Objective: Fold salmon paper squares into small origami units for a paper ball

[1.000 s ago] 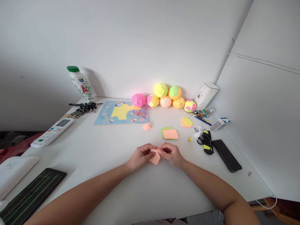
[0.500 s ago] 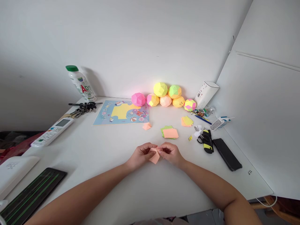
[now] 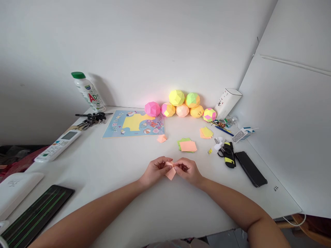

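My left hand (image 3: pixel 154 171) and my right hand (image 3: pixel 188 169) meet just above the white table (image 3: pixel 111 168), both pinching a small folded piece of orange paper (image 3: pixel 170 173). The fingers of each hand are curled onto its upper edge. Behind the hands lies a small stack of orange and green paper squares (image 3: pixel 187 146). A folded orange paper unit (image 3: pixel 161 138) sits further back to the left, and a yellow and orange pile (image 3: pixel 206 133) to the right.
Several paper balls (image 3: pixel 181 105) line the wall. A printed sheet (image 3: pixel 134 124), keys (image 3: pixel 91 119), bottle (image 3: pixel 88 91) and remote (image 3: pixel 57 146) are at left. Scissors (image 3: pixel 227 154), black phone (image 3: pixel 250 168), pens and small boxes lie right. A dark keyboard (image 3: pixel 33 217) sits near left.
Both hands stay together on the orange paper; the fingers have shifted slightly as they work its top edge. Nothing else on the table has moved.
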A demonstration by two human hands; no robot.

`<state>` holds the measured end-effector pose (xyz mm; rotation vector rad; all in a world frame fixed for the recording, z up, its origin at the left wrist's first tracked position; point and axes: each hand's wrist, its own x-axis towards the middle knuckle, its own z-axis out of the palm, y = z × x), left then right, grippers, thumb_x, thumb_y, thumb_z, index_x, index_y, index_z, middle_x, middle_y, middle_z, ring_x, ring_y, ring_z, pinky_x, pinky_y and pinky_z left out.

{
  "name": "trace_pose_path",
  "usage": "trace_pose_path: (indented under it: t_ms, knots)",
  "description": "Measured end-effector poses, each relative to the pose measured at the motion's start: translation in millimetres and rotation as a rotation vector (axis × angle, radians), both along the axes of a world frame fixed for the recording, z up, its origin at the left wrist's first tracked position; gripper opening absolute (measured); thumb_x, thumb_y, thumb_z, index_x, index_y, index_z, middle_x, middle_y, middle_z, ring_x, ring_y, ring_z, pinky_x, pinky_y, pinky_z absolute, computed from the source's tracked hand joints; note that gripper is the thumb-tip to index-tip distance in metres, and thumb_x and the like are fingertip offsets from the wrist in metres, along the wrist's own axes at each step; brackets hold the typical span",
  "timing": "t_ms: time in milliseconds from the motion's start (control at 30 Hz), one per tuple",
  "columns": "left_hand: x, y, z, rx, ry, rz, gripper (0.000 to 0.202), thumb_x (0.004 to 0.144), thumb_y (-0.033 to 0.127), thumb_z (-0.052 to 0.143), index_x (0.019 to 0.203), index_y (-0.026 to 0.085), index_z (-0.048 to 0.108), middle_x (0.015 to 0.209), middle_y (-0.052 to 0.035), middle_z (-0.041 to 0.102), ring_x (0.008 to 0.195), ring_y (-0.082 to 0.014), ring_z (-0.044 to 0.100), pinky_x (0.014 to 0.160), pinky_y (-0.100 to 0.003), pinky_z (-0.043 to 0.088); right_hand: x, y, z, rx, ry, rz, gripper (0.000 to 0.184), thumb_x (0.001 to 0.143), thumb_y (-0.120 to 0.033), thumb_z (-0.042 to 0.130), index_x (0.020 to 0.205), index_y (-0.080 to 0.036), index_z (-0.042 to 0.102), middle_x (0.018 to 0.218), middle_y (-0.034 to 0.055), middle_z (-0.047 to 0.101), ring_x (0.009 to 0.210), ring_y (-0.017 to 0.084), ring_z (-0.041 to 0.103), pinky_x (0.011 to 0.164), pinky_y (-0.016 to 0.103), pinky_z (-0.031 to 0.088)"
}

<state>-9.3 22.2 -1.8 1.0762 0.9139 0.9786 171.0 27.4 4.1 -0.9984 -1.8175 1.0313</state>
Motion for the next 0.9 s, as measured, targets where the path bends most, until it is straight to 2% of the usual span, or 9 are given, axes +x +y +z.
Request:
trace_pose_path:
  t_ms: [200, 400, 500, 600, 700, 900]
  knots:
    - [0.6, -1.0, -1.7, 0.001, -0.035, -0.046, 0.036, 0.074, 0.042, 0.066, 0.100, 0.019, 0.056, 0.072, 0.0000, 0.059, 0.064, -0.0143, 0.059, 0.061, -0.030, 0.049, -1.5, -2.0, -4.0, 0.073, -0.042, 0.019, 0.014, 0.078, -0.032, 0.061, 0.083, -0.020, 0.062, 0.073, 0.0023, 0.057, 0.052, 0.009, 0.046, 0.049, 0.024, 0.042]
    - [1.3, 0.6, -1.5, 0.203, 0.178, -0.004, 0.028, 0.076, 0.043, 0.062, 0.093, 0.022, 0.066, 0.100, -0.0070, 0.053, 0.072, -0.0148, 0.057, 0.058, -0.028, 0.049, -2.1, -2.2, -4.7, 0.171, -0.039, -0.023, 0.014, 0.083, -0.028, 0.054, 0.088, -0.021, 0.065, 0.075, 0.0045, 0.061, 0.059, 0.013, 0.053, 0.053, 0.027, 0.044]
    - [1.4, 0.7, 0.3, 0.273, 0.288, -0.020, 0.024, 0.080, 0.041, 0.057, 0.085, 0.021, 0.069, 0.093, -0.0077, 0.057, 0.075, -0.0171, 0.056, 0.061, -0.029, 0.048, -0.6, -0.3, -6.3, 0.185, -0.033, -0.013, 0.015, 0.083, -0.028, 0.054, 0.090, -0.021, 0.066, 0.077, 0.0053, 0.061, 0.059, 0.013, 0.053, 0.052, 0.027, 0.044]
    - [1.5, -0.4, 0.9, 0.282, 0.317, -0.026, 0.025, 0.082, 0.041, 0.055, 0.082, 0.020, 0.070, 0.081, -0.0059, 0.059, 0.066, -0.0152, 0.055, 0.057, -0.027, 0.047, 0.9, 0.7, -8.1, 0.149, -0.035, -0.022, 0.013, 0.083, -0.028, 0.056, 0.088, -0.021, 0.065, 0.075, 0.0047, 0.060, 0.059, 0.013, 0.052, 0.053, 0.027, 0.044]
    - [1.6, -2.0, 0.5, 0.252, 0.300, -0.033, 0.027, 0.082, 0.042, 0.055, 0.085, 0.020, 0.070, 0.081, -0.0059, 0.060, 0.058, -0.0131, 0.054, 0.049, -0.026, 0.045, 1.8, 1.0, -9.6, 0.078, -0.041, -0.045, 0.014, 0.081, -0.029, 0.059, 0.090, -0.020, 0.064, 0.073, 0.0032, 0.057, 0.059, 0.013, 0.050, 0.053, 0.027, 0.043]
    - [1.3, -4.7, 2.5, 0.217, 0.306, -0.025, 0.027, 0.082, 0.042, 0.055, 0.082, 0.018, 0.068, 0.078, -0.0027, 0.056, 0.047, -0.0089, 0.054, 0.047, -0.025, 0.046, 2.1, 2.0, -9.3, 0.048, -0.052, -0.019, 0.015, 0.082, -0.032, 0.059, 0.081, -0.019, 0.066, 0.068, 0.0027, 0.057, 0.059, 0.013, 0.049, 0.055, 0.027, 0.043]
